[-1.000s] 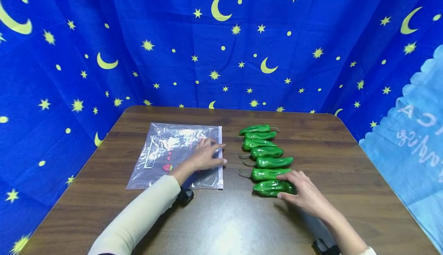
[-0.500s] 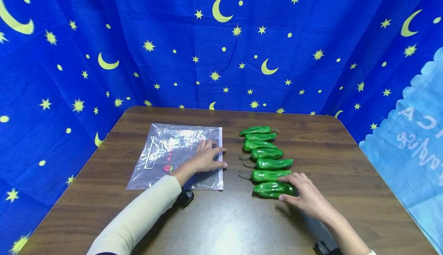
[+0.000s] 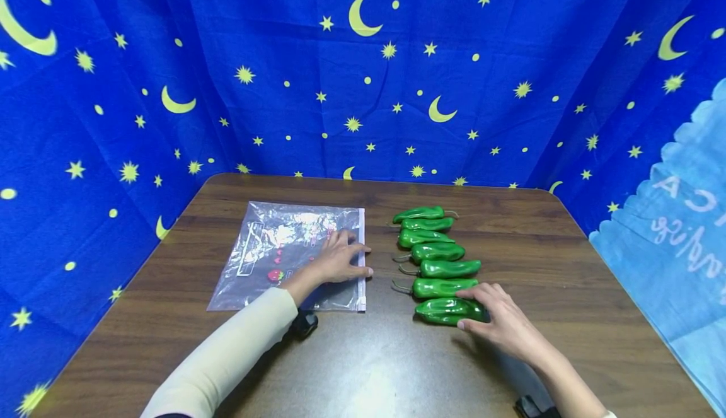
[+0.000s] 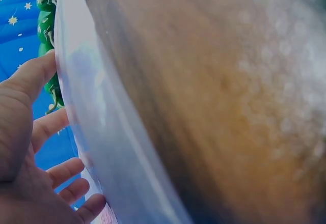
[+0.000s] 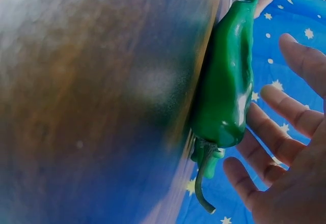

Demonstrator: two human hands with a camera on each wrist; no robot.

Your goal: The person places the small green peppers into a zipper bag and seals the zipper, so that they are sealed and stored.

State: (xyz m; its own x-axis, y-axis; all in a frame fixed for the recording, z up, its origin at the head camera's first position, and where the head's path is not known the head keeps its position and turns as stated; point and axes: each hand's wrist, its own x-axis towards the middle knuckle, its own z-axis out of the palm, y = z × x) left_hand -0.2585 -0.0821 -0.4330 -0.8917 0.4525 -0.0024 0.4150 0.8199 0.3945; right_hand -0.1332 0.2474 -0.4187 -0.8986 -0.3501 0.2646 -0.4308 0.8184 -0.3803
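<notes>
Left hand spread over flat clear-plastic bag; right hand loosely spread beside glossy tapered green pepper, probably light, slippery: grip mid-body.

Head feed shows me a plain cream long sleeve on the left arm, lightly creased, cuff ending at the wrist. Chunky black wrist unit beside that cuff. Right wrist carries another black unit, cropped; I catch only a pale sliver of right sleeve. Left hand and right hand: bare.
</notes>
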